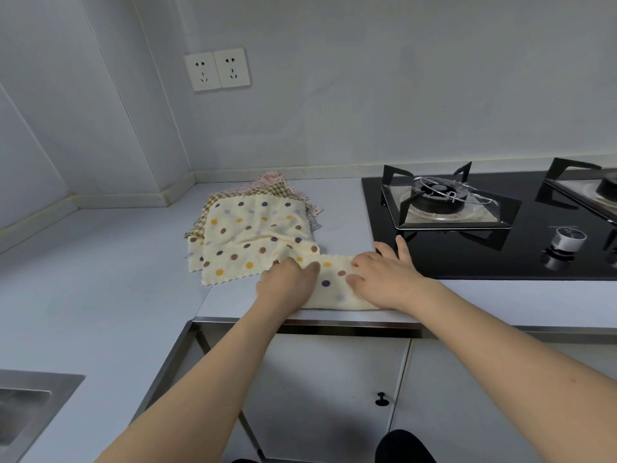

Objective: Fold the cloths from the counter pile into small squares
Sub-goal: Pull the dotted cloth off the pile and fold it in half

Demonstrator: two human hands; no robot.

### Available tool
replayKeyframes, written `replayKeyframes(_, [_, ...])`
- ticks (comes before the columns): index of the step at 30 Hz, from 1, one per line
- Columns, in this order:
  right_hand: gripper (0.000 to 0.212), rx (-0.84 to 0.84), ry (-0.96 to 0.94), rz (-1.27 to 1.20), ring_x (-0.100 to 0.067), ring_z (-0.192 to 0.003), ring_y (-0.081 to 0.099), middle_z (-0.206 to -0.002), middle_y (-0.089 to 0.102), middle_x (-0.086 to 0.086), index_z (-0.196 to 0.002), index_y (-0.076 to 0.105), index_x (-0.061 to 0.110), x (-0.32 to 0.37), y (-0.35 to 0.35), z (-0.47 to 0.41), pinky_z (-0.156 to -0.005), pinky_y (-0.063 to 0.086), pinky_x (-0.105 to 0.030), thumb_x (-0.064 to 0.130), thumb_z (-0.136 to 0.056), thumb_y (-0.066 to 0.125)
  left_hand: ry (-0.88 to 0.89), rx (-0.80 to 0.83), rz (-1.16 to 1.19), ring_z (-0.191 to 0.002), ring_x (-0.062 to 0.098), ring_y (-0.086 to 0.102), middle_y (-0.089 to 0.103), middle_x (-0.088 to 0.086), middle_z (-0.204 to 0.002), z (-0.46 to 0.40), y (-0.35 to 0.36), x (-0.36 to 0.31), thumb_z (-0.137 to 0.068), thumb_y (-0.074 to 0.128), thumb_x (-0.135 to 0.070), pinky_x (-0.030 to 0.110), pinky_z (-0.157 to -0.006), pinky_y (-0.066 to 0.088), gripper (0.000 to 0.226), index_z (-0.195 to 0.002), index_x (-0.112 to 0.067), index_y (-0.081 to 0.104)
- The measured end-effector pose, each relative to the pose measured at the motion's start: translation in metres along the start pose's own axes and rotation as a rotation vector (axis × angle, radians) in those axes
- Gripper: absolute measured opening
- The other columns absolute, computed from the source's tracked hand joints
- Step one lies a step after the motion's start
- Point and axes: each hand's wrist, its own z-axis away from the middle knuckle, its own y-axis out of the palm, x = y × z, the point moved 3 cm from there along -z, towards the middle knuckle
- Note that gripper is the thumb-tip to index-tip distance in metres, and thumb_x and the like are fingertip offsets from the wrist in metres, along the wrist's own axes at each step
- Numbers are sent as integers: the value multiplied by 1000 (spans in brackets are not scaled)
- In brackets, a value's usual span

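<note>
— At the counter's front edge, what have the hands got?

— Head view only. Both lie on a folded cream cloth with coloured dots (329,282), which sits on the pale counter (100,279) close to its metal-trimmed front edge. The left hand (287,280) covers the cloth's nine-o'clock end, thumb along the fabric and fingers bent down onto it; whether they pinch an edge or only press I cannot tell. The right hand (384,279) lies flat on the three-o'clock end, fingers straight and spread, pressing rather than grasping. A strip of dotted fabric shows between the two hands.

— And the pile?

— The pile (253,228) is at about eleven o'clock from the hands, farther back on the counter. Its top piece is another cream dotted cloth, with checked and pink pieces poking out beneath at twelve o'clock. Its near corner runs up against the folded cloth by the left hand.

— Anything else around?

— A black gas hob (500,255) at two o'clock, its edge just beside the right hand's fingertips. A double wall socket (217,69) above, and a steel sink (30,406) at eight o'clock.
</note>
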Motion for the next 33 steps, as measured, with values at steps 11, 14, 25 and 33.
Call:
replayKeyframes(11, [25,-52,126,-122,-26,-111,38,-108,47,1,-108,58,28,3,-14,-4,-85,23,-39,33,-84,53,-47,117,690,-86,18,53,55,6,-107,13,-2,-18,-89,56,-14,28,-60,39,28,-112,-21,43])
replayKeyframes(14, [17,-103,188,-529,-22,-96,45,-97,50,2,-91,57,29,-2,-25,-12,-77,33,-32,29,-77,66,-28,121,789,-95,22,60,60,7,-108,11,-13,-21,-91,56,-16,30,-68,47,27,-117,-19,48])
replayKeyframes(25, [21,-84,340,-1815,-28,-89,68,-99,71,-11,-109,63,9,6,-60,-98,-80,55,-42,23,-97,53,120,-126,752,-80,20,51,55,7,-96,-83,-49,-44,-95,39,-21,35,-72,43,15,-102,-12,49])
replayKeyframes(33, [36,-456,332,-1090,-22,-90,48,-102,50,-3,-129,39,11,17,-135,-135,-76,36,-33,33,-104,26,156,-154,625,-81,32,61,53,2,-81,-132,-104,-94,-99,41,-36,36,-68,43,28,-87,-12,48])
